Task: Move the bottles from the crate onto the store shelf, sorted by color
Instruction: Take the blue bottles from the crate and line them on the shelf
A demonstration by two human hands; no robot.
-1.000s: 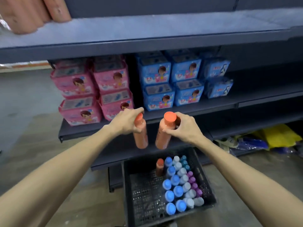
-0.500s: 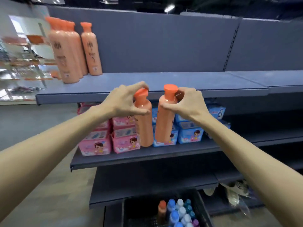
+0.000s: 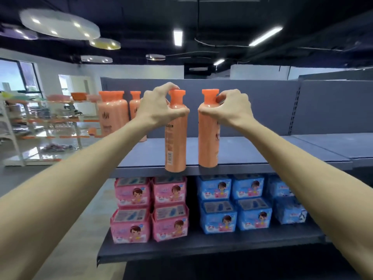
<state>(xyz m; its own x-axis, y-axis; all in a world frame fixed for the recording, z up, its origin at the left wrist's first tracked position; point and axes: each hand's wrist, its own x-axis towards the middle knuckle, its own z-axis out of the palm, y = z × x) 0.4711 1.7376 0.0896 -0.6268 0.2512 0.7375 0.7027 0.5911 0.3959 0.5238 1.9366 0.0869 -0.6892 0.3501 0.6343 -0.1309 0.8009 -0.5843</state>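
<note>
Two orange bottles held upright by the neck, one (image 3: 175,138) gripped in the left hand (image 3: 159,107), one (image 3: 207,136) in the right hand (image 3: 230,108), bases at the top shelf (image 3: 262,152) edge, unplaced; earlier orange bottles (image 3: 113,112) standing left of the grip; crate unseen.
</note>
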